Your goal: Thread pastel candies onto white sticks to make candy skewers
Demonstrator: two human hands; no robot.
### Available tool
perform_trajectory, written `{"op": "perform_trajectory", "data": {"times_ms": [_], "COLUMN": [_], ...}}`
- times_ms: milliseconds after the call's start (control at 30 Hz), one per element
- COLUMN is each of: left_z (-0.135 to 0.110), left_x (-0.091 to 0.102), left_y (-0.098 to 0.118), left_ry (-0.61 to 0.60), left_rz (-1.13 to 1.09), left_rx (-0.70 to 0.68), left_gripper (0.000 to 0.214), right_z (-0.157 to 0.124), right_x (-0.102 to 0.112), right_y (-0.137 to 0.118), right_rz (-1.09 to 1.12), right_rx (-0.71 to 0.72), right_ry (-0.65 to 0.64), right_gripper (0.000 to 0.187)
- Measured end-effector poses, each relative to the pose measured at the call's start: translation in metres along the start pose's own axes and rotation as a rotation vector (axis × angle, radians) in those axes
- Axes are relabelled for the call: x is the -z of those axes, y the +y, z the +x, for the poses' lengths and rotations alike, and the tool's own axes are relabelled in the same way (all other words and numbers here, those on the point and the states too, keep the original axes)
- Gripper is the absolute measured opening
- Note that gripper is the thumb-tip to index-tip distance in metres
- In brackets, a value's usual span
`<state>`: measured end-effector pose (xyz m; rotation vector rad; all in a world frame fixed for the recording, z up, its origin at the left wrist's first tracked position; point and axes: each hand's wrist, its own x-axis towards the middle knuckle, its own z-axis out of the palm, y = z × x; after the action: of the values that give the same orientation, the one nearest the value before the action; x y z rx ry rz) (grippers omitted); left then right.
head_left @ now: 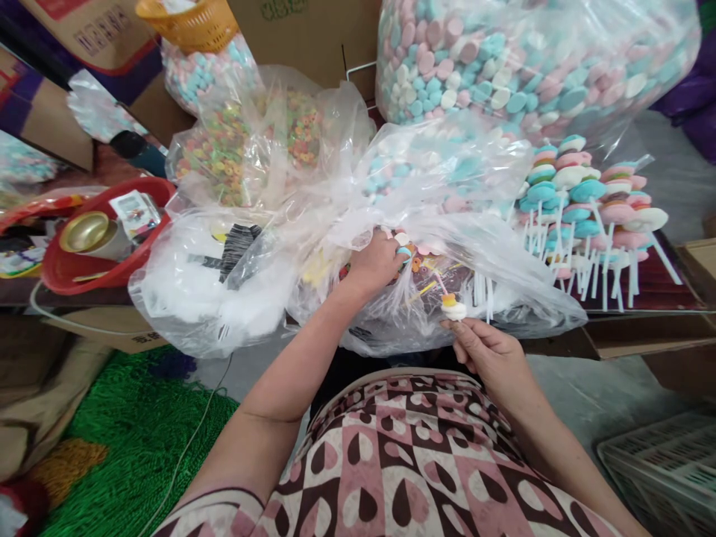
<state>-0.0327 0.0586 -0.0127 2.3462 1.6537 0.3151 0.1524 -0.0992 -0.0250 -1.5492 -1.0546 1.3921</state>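
Observation:
My left hand [379,261] reaches into an opened clear plastic bag [358,328], fingers curled down among loose sweets. A blue marshmallow [403,254] touches its fingertips; what lies inside the curled fingers is hidden. Between the thumb and fingers of my right hand [484,347] is a white marshmallow [453,309], pinched from below. A yellow-orange gummy piece [448,299] sits on top of it, and a thin pink stick [441,280] rises from there. Around my left hand lie gummy rings [417,265], more marshmallows and yellow sticks [426,288].
Finished-looking marshmallow skewers [593,201] with white sticks stack up at the right. Behind are a large bag of marshmallows [520,74] and a bag of gummy rings [240,149]. A red basin [56,265] stands left; a plastic crate [665,462] sits low right.

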Motion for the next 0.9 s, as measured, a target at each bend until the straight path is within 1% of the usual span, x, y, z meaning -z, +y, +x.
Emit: {"op": "perform_trajectory", "data": {"times_ms": [67, 133, 233, 267, 333, 400, 467, 533, 600, 667, 833, 900], "left_z": [-0.002, -0.005, -0.012, -0.015, -0.02, -0.026, -0.031, -0.035, -0.038, -0.04, -0.045, -0.047], "left_x": [0.0, 0.0, 0.0, 0.0, 0.001, 0.0, -0.001, -0.003, -0.006, -0.009, -0.016, -0.019], "left_y": [0.001, 0.003, 0.005, 0.006, 0.007, 0.009, 0.012, 0.016, 0.02, 0.023, 0.026, 0.026], "left_ry": [-0.002, 0.027, 0.092, 0.111, 0.122, 0.078, 0.005, -0.012, 0.044, 0.094, 0.1, 0.132], "left_rz": [-0.007, -0.027, -0.156, -0.248, -0.514, -0.853, -1.169, -1.367, -1.437, -1.448, -1.456, -1.415], "left_rx": [-0.04, -0.063, -0.03, -0.003, 0.056, 0.112, 0.168, 0.216, 0.231, 0.214, 0.147, 0.12], "left_gripper": [0.022, 0.018, 0.014, 0.012, 0.013, 0.02, 0.027, 0.031, 0.032, 0.031, 0.033, 0.033], "right_z": [0.001, 0.001, 0.001, 0.0, -0.002, -0.005, -0.008, -0.009, -0.009, -0.008, -0.008, -0.01], "right_x": [0.001, 0.001, 0.002, 0.002, 0.002, 0.001, 0.0, -0.003, -0.007, -0.009, -0.012, -0.011], "right_y": [0.004, 0.006, 0.004, 0.001, -0.007, -0.016, -0.023, -0.027, -0.027, -0.025, -0.024, -0.026], "right_rz": [0.01, 0.015, 0.003, -0.009, -0.047, -0.088, -0.124, -0.148, -0.15, -0.132, -0.133, -0.132], "right_rx": [0.0, -0.004, -0.028, -0.039, -0.055, -0.051, -0.023, 0.006, 0.015, 0.007, 0.01, -0.005], "right_ry": [-0.003, 0.001, -0.008, -0.019, -0.049, -0.076, -0.091, -0.095, -0.087, -0.073, -0.061, -0.06], "right_gripper": [0.037, 0.037, 0.037, 0.039, 0.041, 0.042, 0.041, 0.04, 0.039, 0.039, 0.038, 0.039]}}
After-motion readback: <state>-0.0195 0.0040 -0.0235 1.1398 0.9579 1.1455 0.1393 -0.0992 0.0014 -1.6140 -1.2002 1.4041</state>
